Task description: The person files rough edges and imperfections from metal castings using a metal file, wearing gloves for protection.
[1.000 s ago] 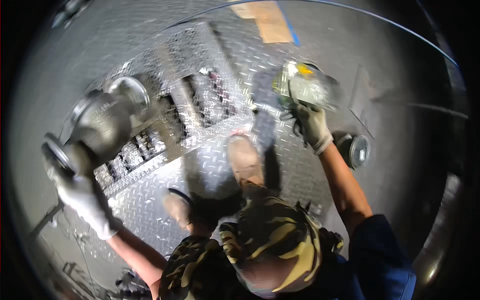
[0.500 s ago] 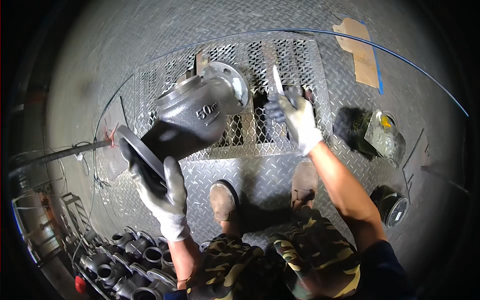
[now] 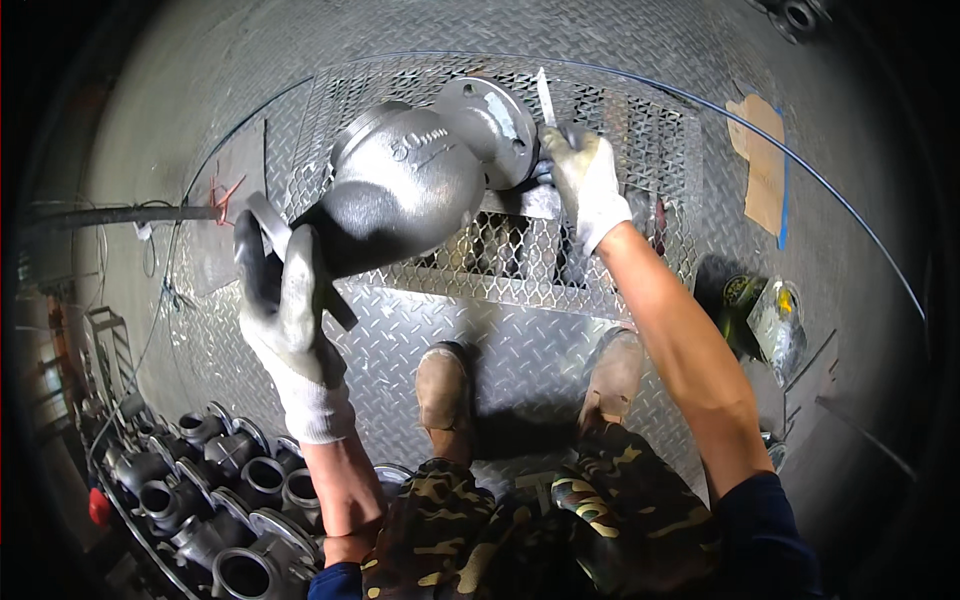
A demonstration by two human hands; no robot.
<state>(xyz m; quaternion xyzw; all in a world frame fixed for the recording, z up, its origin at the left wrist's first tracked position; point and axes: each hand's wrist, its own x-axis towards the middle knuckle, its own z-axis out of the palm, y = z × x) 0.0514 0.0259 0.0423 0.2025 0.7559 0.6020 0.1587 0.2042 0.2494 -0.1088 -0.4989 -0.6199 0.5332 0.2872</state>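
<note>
My left hand (image 3: 290,320), gloved white, has its fingers wrapped shut over the near flange of one grey cast valve body (image 3: 400,205). Forearm rises from the lower edge, wrist bent back, carrying the weight. The valve hangs in the air above the mesh grating (image 3: 520,250), tilted, far flange up and to the right.

My right hand (image 3: 585,180), also gloved, reaches out on a straight arm. Its fingers are closed around one thin flat blade tool (image 3: 545,100), tip pointing up, set just beside the far flange rim; whether tip meets metal I cannot tell.

Against half a second ago: the valve sits higher and more to the centre, the right hand has come across to its far flange, and the pile of castings shows more at lower left.

Count: one valve held, one blade, two gloves, two boots (image 3: 445,385) on the tread-plate floor (image 3: 520,340). A heap of similar flanged castings (image 3: 220,500) lies lower left, about a dozen. One clear bottle (image 3: 778,320) stands on the floor to my right.
</note>
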